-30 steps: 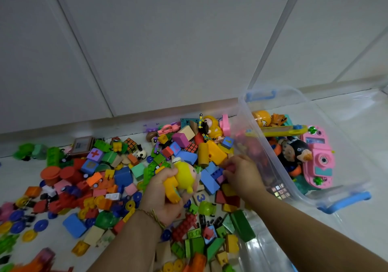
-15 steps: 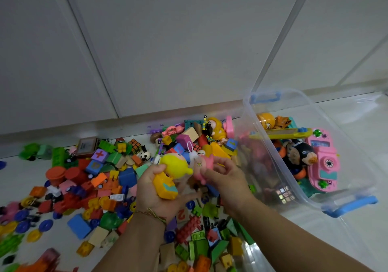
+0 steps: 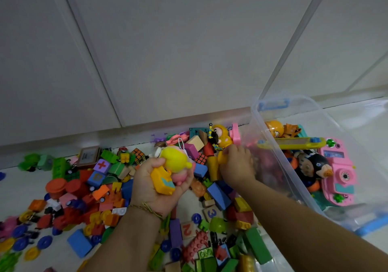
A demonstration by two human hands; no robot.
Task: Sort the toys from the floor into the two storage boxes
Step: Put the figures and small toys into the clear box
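Observation:
A heap of coloured bricks, discs and figures covers the floor ahead of me. My left hand is shut on a yellow-headed figure together with a small pink toy, held above the heap. My right hand reaches into the pile beside the clear storage box, its fingers curled on a yellow block. The box on the right holds a pink toy camera, a black penguin figure and other figures. A second clear box rim shows at the bottom.
A grey wall with a skirting runs behind the pile. A yellow doll figure and a Rubik's cube lie near the wall. White floor tiles lie to the right of the box.
The pink toy passed from my right hand into my left, which now holds both toys. My right hand moved back down to the pile by the box.

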